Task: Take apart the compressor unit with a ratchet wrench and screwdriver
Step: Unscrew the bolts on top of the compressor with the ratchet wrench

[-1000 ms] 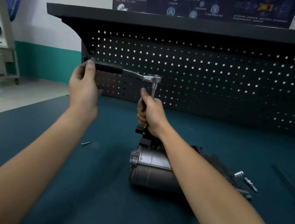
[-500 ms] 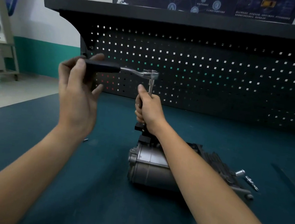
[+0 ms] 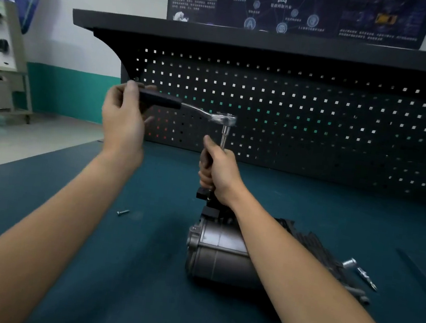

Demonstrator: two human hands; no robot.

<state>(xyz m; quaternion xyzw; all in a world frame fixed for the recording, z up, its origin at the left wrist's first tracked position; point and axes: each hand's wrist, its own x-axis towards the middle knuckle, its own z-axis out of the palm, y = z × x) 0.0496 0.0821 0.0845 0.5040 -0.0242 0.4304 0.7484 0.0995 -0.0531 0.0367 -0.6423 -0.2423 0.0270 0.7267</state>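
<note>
The grey metal compressor unit (image 3: 218,258) lies on the blue-green bench mat, with a black fitting at its far end. A ratchet wrench (image 3: 201,112) stands over that end on a vertical extension bar. My left hand (image 3: 124,121) grips the wrench's black handle, which points left. My right hand (image 3: 218,171) is wrapped round the lower part of the extension bar, just above the black fitting. The socket and the bolt under my right hand are hidden.
A loose screw (image 3: 123,212) lies on the mat left of the compressor. A socket and bits (image 3: 360,272) lie to its right, beside a dark finned part (image 3: 314,247). A dark pegboard back wall (image 3: 318,126) rises close behind the wrench. The bench's left edge drops to the floor.
My left hand has swung the ratchet handle back and forth a little; the wrench head and my right hand stayed over the same spot on the compressor.
</note>
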